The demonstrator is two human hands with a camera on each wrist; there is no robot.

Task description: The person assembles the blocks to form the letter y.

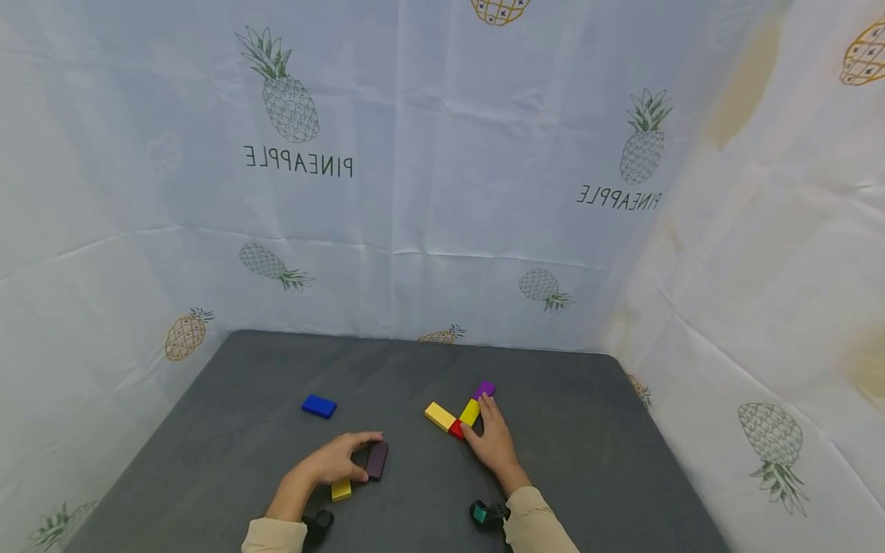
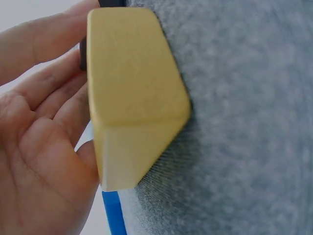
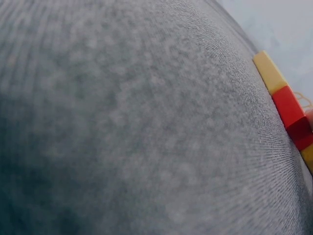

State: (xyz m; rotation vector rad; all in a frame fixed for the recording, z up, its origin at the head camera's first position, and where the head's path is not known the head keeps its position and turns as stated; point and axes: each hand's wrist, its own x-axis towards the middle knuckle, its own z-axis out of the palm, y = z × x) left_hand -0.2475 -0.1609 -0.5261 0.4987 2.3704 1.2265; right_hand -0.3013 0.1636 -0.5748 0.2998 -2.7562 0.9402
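My left hand [image 1: 339, 458] spans a dark purple block [image 1: 376, 461], thumb at its near end and fingertips at its far end. Just below that palm lies a yellow block [image 1: 341, 489], which looms large in the left wrist view [image 2: 137, 68] and partly hides the dark block [image 2: 112, 3]. My right hand [image 1: 496, 445] rests beside a V of joined blocks, its fingers fairly straight. Its thumb touches near the red block [image 1: 456, 429]; its forefinger reaches along the second yellow block [image 1: 470, 412] to the purple block [image 1: 487, 389]. A pale yellow block [image 1: 439, 416] forms the left arm.
A blue block [image 1: 319, 406] lies alone on the dark grey table [image 1: 588, 461], farther off than my left hand. White cloth [image 1: 442, 192] printed with pineapples hangs behind the table and along both sides.
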